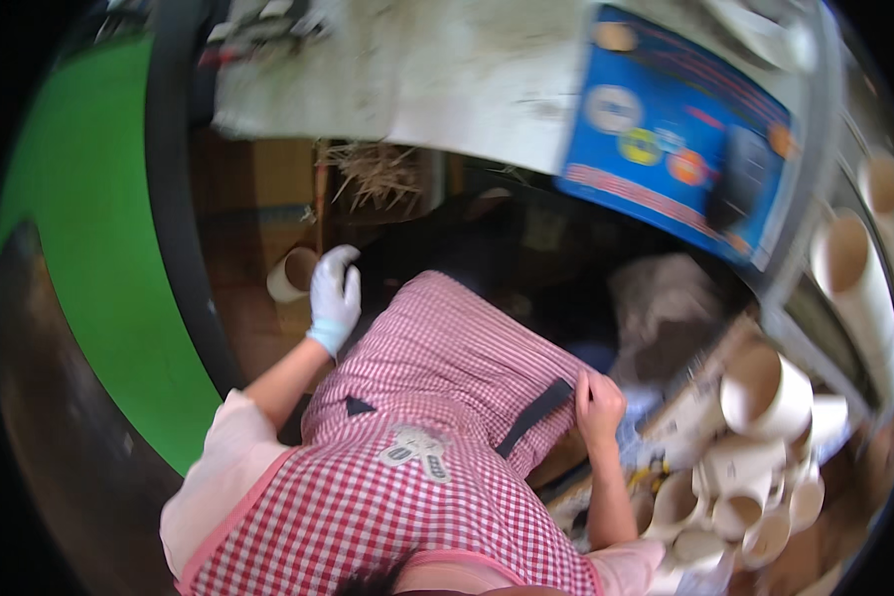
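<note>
A red-and-white checked apron covers my front and lap, with a dark strap lying across its right side. My right hand is bare and closed, its fingers gripping the apron's right edge. In a white glove, my left hand is held beside the apron's left edge. Its fingers are slightly bent and apart, with nothing visible in them. A short cardboard tube lies just left of the glove, partly in shadow.
Ahead stands a worn white tabletop carrying a blue mouse pad and a black computer mouse. Several cardboard tubes are heaped at the right. A green panel with a dark edge rises at the left. Thin sticks hang beneath the table.
</note>
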{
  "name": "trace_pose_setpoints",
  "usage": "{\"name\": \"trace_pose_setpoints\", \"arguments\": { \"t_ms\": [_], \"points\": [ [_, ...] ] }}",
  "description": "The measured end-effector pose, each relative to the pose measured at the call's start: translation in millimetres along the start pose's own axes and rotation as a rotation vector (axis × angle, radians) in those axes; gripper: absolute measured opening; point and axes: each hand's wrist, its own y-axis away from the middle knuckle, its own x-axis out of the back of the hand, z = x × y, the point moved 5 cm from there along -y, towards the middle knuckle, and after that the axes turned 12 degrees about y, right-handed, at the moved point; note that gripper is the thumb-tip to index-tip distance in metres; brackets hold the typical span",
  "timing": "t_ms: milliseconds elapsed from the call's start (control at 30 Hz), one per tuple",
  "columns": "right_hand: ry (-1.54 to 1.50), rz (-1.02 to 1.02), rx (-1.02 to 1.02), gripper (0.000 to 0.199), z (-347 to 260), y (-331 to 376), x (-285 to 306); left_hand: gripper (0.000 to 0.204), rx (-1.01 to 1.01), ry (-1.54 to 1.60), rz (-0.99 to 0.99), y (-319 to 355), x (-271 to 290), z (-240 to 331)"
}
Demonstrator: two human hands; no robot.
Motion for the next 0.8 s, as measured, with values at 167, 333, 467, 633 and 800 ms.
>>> {"name": "trace_pose_setpoints", "arguments": {
  "t_ms": [167,333,467,633,800],
  "points": [
    [0.111,0.137,0.111,0.037,35,12,-86,0.036,0.130,-0.393,0.112,49,-9,-181],
    [0.263,0.353,0.330,0.037,12,60,-105,0.035,-0.078,-0.417,0.328,61,-42,-217],
    [0.296,0.557,0.156,0.033,7,94,-108,0.026,-0.242,-0.334,0.332,64,-39,-220],
    [0.145,0.680,-0.012,0.022,5,163,-99,0.027,-0.429,-0.096,0.310,71,-33,-188],
    [0.073,0.981,-0.526,0.020,67,261,-22,0.027,-0.430,0.352,0.321,76,-39,-124]
  ]
}}
